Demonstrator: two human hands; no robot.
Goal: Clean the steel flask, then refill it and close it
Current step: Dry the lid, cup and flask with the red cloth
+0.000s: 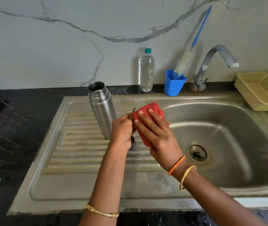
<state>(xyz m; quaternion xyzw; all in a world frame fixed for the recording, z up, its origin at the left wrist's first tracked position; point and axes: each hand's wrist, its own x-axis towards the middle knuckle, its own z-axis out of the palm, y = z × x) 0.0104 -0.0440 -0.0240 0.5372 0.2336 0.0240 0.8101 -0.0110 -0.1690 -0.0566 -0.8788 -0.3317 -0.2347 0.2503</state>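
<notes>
The steel flask (pixel 101 110) stands upright and uncapped on the ribbed drainboard of the sink (pixel 74 180), just left of the 2 hands; its threaded neck and brushed body look bright, and I cannot tell whether any water is inside. Washing seems done or nearly so, and the work now looks like drying a small part: the right hand (pixel 156 132) grips a folded red cloth (pixel 148 119), fingers spread over it, wrapping something the left hand (pixel 123 131) pinches. That piece is almost wholly hidden; a thin dark strap curls out above it and a dark round edge shows below the left hand, so it may be the flask's cap or stopper, though that is a guess. Refilling and closing remain. Behind, on the counter's back edge, stand a clear water bottle (pixel 147 70) and a blue cup (pixel 174 84) holding a bottle brush (pixel 193 41), beside the tap (pixel 215 62).
</notes>
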